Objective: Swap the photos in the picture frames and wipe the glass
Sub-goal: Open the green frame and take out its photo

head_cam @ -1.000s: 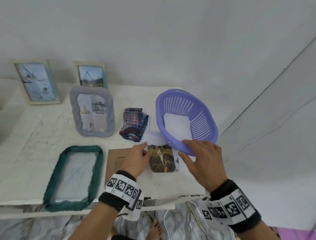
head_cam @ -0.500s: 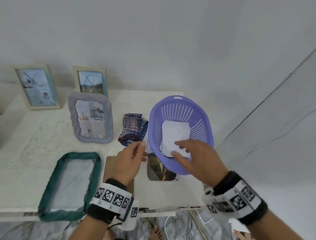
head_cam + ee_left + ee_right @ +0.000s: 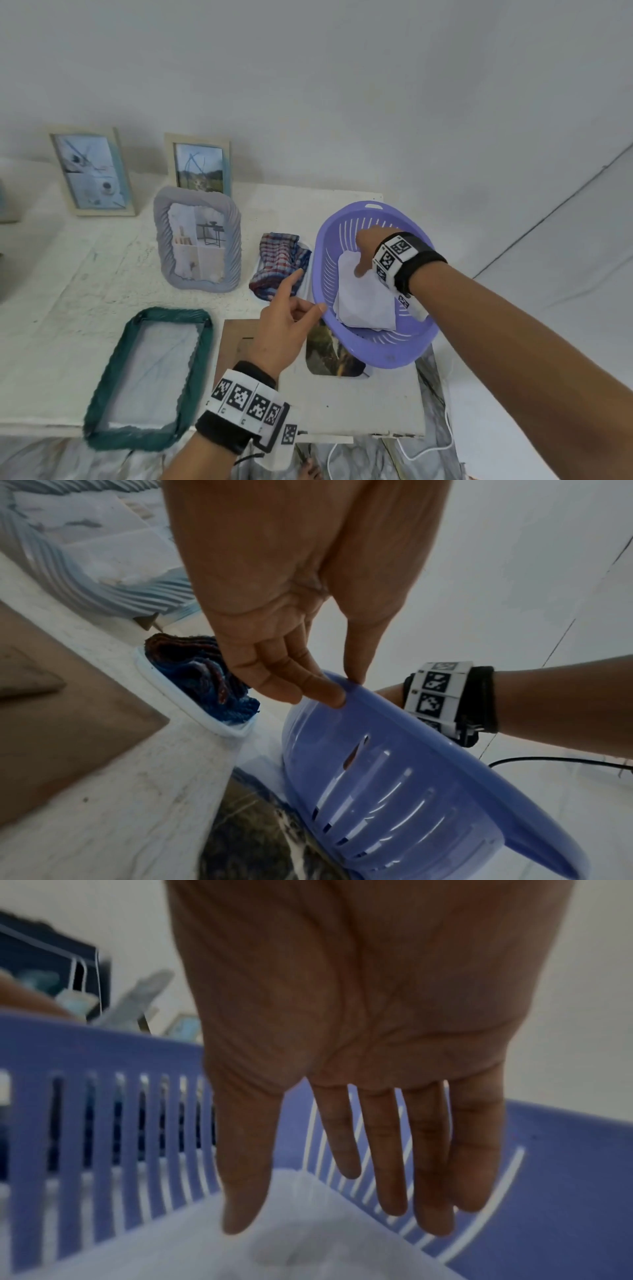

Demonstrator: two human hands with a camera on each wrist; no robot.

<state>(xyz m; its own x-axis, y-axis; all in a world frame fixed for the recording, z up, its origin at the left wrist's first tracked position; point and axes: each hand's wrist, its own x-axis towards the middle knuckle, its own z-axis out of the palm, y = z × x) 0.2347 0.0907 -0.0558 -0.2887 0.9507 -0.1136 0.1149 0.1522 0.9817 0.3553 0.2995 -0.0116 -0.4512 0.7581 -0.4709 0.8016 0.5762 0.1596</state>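
Observation:
A purple slotted basket [image 3: 394, 356] sits tilted at the table's right end, covering part of a cat photo [image 3: 327, 358]. My left hand [image 3: 313, 308] pinches the basket's near-left rim [image 3: 363, 693] between thumb and fingers. Inside the basket, my right hand [image 3: 363, 257] hovers open with straight fingers [image 3: 390, 1164] just above a stack of white papers [image 3: 359, 305]; whether it touches them I cannot tell. A green frame [image 3: 102, 387] lies flat and empty at the front left. Its brown backing board [image 3: 236, 342] lies beside it. A checked cloth [image 3: 277, 265] is left of the basket.
A grey frame [image 3: 161, 240] with a photo stands behind the green one. Two cream frames [image 3: 92, 174] [image 3: 198, 168] lean against the wall. The white tabletop [image 3: 68, 291] ends just right of the basket. A white cable [image 3: 428, 452] hangs below the front edge.
The basket has come nearer and now covers part of the cat photo. My left hand left the photo and took the basket rim. My right hand moved from the rim into the basket.

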